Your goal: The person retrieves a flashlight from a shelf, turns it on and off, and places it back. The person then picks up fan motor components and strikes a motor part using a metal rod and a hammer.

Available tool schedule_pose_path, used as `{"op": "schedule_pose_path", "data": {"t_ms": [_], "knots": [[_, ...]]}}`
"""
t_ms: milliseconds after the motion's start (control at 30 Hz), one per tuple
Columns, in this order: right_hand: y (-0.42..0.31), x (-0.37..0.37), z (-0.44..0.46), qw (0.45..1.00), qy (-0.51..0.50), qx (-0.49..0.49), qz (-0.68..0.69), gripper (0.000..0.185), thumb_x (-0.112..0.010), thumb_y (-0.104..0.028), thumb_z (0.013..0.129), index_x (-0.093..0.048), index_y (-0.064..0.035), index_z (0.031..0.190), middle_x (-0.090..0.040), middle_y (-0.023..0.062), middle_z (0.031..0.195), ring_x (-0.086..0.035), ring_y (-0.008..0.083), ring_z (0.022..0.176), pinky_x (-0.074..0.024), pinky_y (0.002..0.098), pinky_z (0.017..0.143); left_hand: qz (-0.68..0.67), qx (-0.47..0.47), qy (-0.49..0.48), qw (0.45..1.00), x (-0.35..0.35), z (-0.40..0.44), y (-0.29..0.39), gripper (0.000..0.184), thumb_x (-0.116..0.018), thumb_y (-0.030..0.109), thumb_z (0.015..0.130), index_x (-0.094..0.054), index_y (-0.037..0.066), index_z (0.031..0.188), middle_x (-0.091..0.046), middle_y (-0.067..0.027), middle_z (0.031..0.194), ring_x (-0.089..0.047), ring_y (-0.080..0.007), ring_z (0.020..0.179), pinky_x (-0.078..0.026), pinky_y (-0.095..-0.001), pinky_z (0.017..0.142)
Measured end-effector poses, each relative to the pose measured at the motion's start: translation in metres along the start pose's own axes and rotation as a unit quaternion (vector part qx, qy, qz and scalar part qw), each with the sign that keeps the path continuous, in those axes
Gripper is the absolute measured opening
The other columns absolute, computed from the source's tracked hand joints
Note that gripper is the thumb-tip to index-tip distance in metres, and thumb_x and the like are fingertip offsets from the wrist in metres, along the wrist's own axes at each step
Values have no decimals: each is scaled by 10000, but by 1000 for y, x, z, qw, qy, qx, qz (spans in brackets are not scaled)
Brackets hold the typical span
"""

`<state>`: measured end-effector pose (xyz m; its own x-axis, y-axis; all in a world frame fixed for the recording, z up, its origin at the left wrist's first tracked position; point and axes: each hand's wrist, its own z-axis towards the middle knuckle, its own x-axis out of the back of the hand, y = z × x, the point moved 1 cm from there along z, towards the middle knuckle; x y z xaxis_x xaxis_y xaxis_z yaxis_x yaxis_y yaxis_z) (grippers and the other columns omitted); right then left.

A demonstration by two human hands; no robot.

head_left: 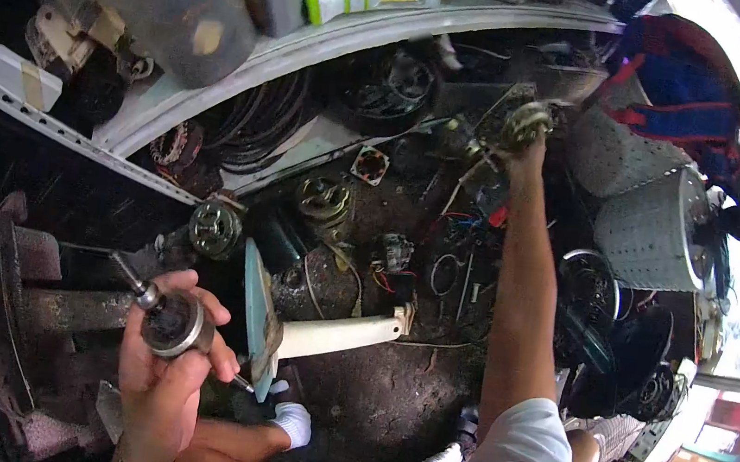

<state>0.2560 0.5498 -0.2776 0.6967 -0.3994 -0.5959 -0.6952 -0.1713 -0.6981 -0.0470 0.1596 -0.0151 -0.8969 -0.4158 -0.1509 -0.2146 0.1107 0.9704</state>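
My left hand (174, 373) is closed around a motor rotor (175, 325), a dark round core with a metal shaft sticking out at both ends. My right arm reaches far forward, and my right hand (530, 147) is closed on a round, brass-coloured metal motor part (526, 123) among clutter; its fingers are mostly hidden. Between my hands a white post (342, 335) with a teal base plate (254, 314) lies on its side. Beyond it are a motor housing with windings (323, 200) and another round motor part (215, 227).
A white-edged shelf (340, 35) holds a flashlight (372, 0) and a clear plastic bin (179, 14). Below are coiled tubing (257, 127) and a small square fan (369, 165). Loose wires cover the dirty floor. Perforated drums (650, 235) and a blue-red bag (684, 85) stand right.
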Motion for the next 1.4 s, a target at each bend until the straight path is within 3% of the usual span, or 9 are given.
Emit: {"op": "schedule_pose_path", "data": {"t_ms": [67, 300, 400, 567, 767, 867, 1033, 1233, 1400], "knots": [[14, 12, 58, 979, -202, 1, 6, 558, -427, -453, 899, -362, -62, 1292, -449, 155, 1243, -436, 328, 1167, -406, 523, 929, -2, -23, 13, 1000, 3, 4, 2, 582, -562, 66, 744, -313, -32, 1261, -500, -175, 1013, -546, -140, 647, -471, -283, 635], [52, 48, 104, 786, 149, 233, -553, 917, -722, -228, 717, -118, -11, 1372, -354, 183, 1319, -374, 330, 1213, -356, 372, 966, 15, -15, 58, 998, 5, 13, -2, 626, -628, 128, 723, -337, -26, 1256, -508, -165, 1002, -540, -136, 632, -449, -259, 610], [28, 38, 50, 942, 49, 190, -272, 942, -716, -168, 711, -59, -2, 1366, -359, 213, 1298, -430, 331, 1165, -409, 354, 902, 9, -11, 38, 999, 6, 11, -8, 603, -600, 85, 722, -342, -23, 1255, -504, -156, 1009, -517, -121, 644, -441, -256, 615], [9, 62, 70, 982, 72, 63, -162, 825, -671, -165, 777, -73, 19, 1315, -351, 277, 1267, -420, 346, 1168, -427, 454, 915, -12, 20, 8, 1000, 5, 8, -11, 544, -548, 37, 771, -330, -3, 1268, -495, -134, 1022, -485, -99, 695, -438, -251, 645], [42, 63, 6, 887, 150, 312, -307, 480, -588, -228, 848, -374, 54, 1172, -464, 204, 1165, -492, 289, 1059, -414, 387, 881, 22, 7, -4, 1000, 3, 8, -21, 457, -510, 11, 829, -357, 26, 1259, -503, -89, 1017, -472, -71, 692, -430, -223, 615], [100, 77, -121, 935, -17, 270, -228, 212, -532, -278, 878, -523, -71, 837, -500, 2, 676, -440, 107, 521, -372, 268, 465, -23, 33, -44, 998, -2, 17, -34, 420, -532, 46, 848, -377, 32, 1239, -521, -72, 989, -466, -62, 679, -418, -216, 596], [191, 197, -290, 939, 64, 46, -336, 328, -491, -274, 897, -565, 27, 1003, -572, 86, 839, -543, 184, 742, -454, 311, 629, -139, 352, -81, 922, -13, 35, -103, 530, -397, 571, 856, -595, 80, 867, -597, -68, 726, -507, -155, 566, -373, -278, 500], [209, 224, -340, 945, 64, -249, -203, 338, -458, -236, 903, -459, 8, 1137, -550, 173, 1057, -565, 296, 935, -500, 404, 737, -64, 584, -112, 802, -10, 4, -329, 388, -328, 432, 910, -548, 113, 930, -580, -116, 700, -476, -158, 522, -303, -222, 392], [233, 224, -312, 931, 7, -366, -12, 250, -433, -119, 845, -481, -2, 1061, -538, 175, 1046, -547, 330, 939, -456, 455, 802, -95, 535, 33, 839, -15, -32, -418, 344, -347, 399, 904, -504, 106, 817, -546, -80, 638, -440, -171, 431, -304, -273, 357]]}}
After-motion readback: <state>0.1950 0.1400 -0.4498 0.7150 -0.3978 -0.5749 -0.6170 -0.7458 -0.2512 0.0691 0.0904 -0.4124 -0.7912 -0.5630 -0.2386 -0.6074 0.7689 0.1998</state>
